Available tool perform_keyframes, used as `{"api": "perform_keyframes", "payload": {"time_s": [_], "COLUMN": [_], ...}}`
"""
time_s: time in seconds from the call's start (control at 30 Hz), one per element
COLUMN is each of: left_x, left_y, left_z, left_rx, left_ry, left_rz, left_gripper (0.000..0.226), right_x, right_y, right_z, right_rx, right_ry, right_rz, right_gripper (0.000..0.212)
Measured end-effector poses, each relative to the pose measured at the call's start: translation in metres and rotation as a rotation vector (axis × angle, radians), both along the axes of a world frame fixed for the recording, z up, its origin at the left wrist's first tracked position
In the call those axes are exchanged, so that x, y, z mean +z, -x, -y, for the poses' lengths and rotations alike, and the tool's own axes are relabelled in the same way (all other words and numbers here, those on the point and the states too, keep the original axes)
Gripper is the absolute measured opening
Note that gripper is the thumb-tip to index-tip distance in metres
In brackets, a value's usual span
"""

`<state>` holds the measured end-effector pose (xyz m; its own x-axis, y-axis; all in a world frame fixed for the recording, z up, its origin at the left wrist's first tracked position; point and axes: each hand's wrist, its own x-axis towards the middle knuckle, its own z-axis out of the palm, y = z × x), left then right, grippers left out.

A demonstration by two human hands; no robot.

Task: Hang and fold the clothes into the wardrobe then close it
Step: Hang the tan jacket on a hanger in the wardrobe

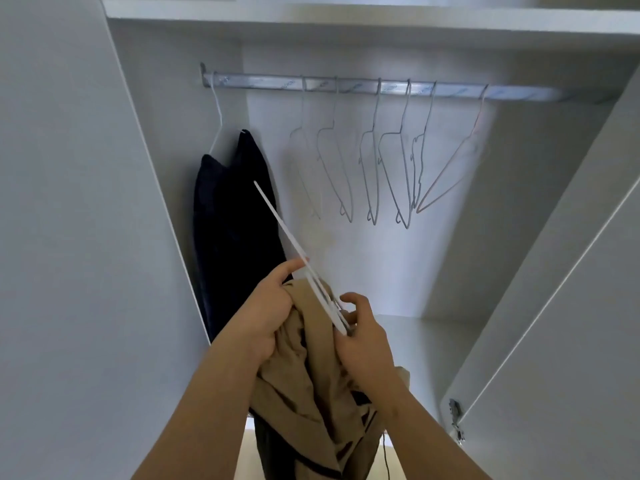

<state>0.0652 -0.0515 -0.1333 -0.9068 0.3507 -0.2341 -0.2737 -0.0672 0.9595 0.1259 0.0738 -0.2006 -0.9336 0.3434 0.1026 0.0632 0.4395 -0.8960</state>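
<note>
We stand at the open wardrobe (145,168) with both arms raised in front of us. Our left hand (266,317) grips a bunched fold of the tan garment (304,382), fingers curled into the cloth, thumb stretched out and touching the white hanger (284,230). Our right hand (360,336) holds the lower end of that hanger, the lower fingers curled round it where it meets the cloth, while the forefinger curves loosely above. The hanger slants up and to the left from our hands, seen almost edge-on, and its far end crosses in front of the dark garment (235,237). The tan garment hangs down between our forearms, crumpled, outside the wardrobe and not on the rail (363,86).

The dark garment hangs at the left end of the rail, close to the wardrobe's side wall. To its right six empty wire hangers (391,174) hang along the rail. A shelf (346,15) runs above the rail. On the right the door (571,306) stands open, with a metal hinge (455,419) low on its inner edge.
</note>
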Motion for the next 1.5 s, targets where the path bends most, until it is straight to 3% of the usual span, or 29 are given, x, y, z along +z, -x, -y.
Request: {"api": "perform_keyframes", "payload": {"time_s": [0.07,0.2,0.33,0.43,0.57,0.67,0.93,1.13,1.37,1.5], "left_x": [0.001,0.008,0.017,0.023,0.035,0.042,0.035,0.025,0.026,0.030], "left_y": [0.000,0.008,0.019,0.026,0.044,0.059,0.083,0.086,0.067,0.040], "left_z": [-0.003,-0.003,0.005,0.011,0.034,0.049,0.059,0.066,0.052,0.025], "left_rx": [0.038,0.141,0.222,0.145,-0.001,0.026,0.259,0.253,0.008,-0.246], "left_ry": [0.102,0.178,0.157,0.187,0.432,0.537,0.424,0.436,0.620,0.538], "left_rz": [-0.015,-0.053,-0.019,0.059,0.219,0.240,0.100,-0.001,-0.370,-0.523], "left_gripper": [0.035,0.033,0.028,0.026,0.017,0.012,0.028,0.016,0.009,0.004], "right_x": [0.009,0.014,0.014,0.019,0.023,0.025,0.028,0.027,0.029,0.030], "right_y": [0.003,0.009,0.007,0.006,0.000,-0.005,-0.010,-0.006,0.005,0.017], "right_z": [0.000,-0.001,-0.003,-0.007,-0.018,-0.021,-0.024,-0.017,-0.009,0.015], "right_rx": [0.043,-0.109,-0.127,-0.200,-0.314,-0.360,-0.289,-0.183,-0.041,-0.015], "right_ry": [0.076,0.048,0.152,0.227,0.264,0.360,0.384,0.230,0.221,0.092], "right_rz": [-0.067,-0.143,-0.234,-0.282,-0.356,-0.347,-0.275,-0.085,0.037,0.040], "right_gripper": [0.030,0.010,0.025,0.029,0.029,0.026,0.037,0.034,0.030,0.026]}}
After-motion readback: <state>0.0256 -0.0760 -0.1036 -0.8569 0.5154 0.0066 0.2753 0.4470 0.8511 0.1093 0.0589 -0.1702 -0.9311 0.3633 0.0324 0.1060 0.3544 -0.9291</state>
